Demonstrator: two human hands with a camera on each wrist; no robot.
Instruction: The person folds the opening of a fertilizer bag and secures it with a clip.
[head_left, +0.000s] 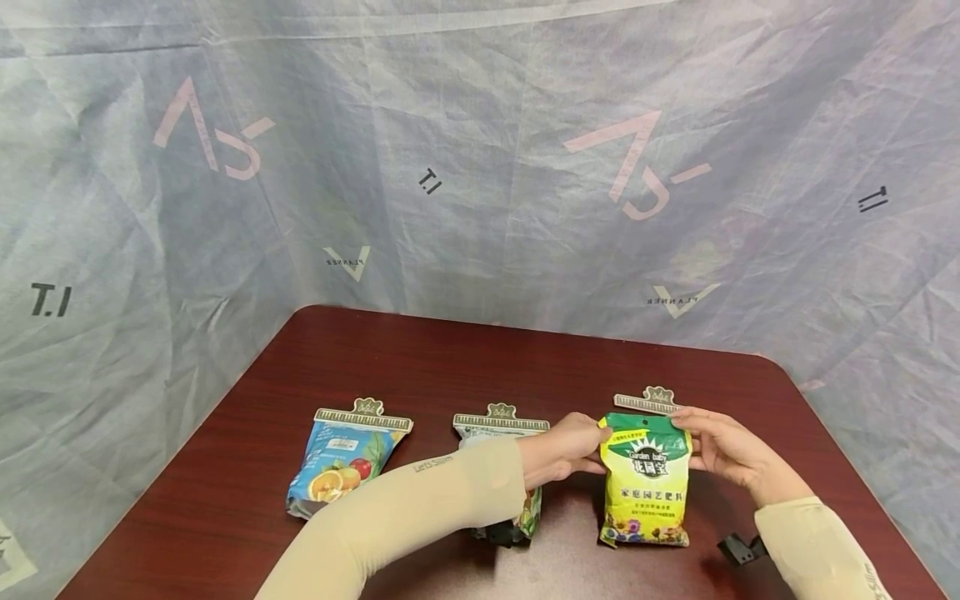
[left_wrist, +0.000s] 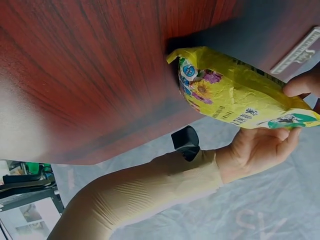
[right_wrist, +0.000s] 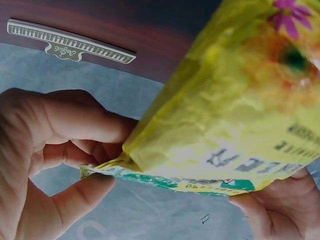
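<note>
Both hands hold a yellow and green fertilizer bag [head_left: 647,492] by its top, with its printed front toward the head camera. My left hand [head_left: 566,450] pinches the upper left corner. At the upper right corner, my right hand [head_left: 723,450] grips the edge between thumb and fingers; the right wrist view shows this right hand [right_wrist: 60,150] close up. Behind the bag's top lies a wide metal clip [head_left: 647,402], apart from the bag. The left wrist view shows the bag [left_wrist: 235,90] tilted, its flower-printed bottom near the table.
A blue fruit-printed bag [head_left: 341,467] with a metal clip [head_left: 363,417] across its top lies on the left of the table [head_left: 450,350]. Another clipped bag [head_left: 534,508] is partly behind my left arm. A black wrist device [head_left: 742,548] sits at my right forearm.
</note>
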